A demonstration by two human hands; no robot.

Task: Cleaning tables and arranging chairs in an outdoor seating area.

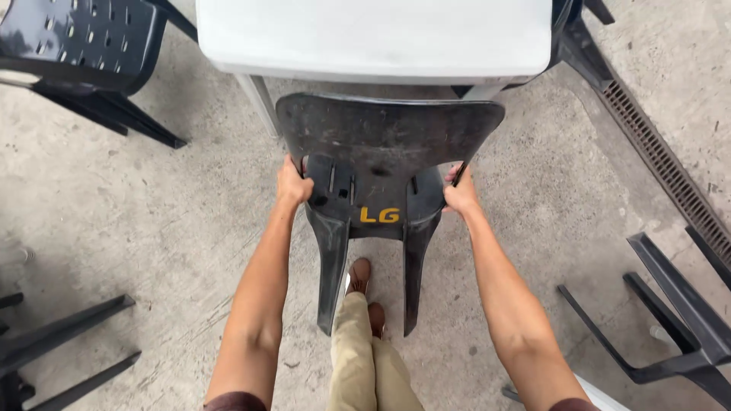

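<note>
My left hand (293, 185) and my right hand (460, 194) are both wrapped tight around the side edges of a black plastic chair (381, 164), one on each flank just where the back narrows above the rear legs, fingers curled around the rims and thumbs toward me. The chair sits straight ahead of my grip and between my arms, its back facing me and its seat pointing away, tucked toward the white plastic table (373, 38) just beyond; neither hand is nearer, the hold is even. Its long axis runs from the two rear legs near my brown shoes (359, 275) up to the broad curved top of the backrest (scuffed, dusty, matte, with slots moulded in and yellow letters painted on). The plastic looks rigid and light, the edges thin. Under it all lies rough grey concrete floor (152, 213), a metal drain grate (670, 167) along the right, other dark chairs (84, 46) at the margins.
</note>
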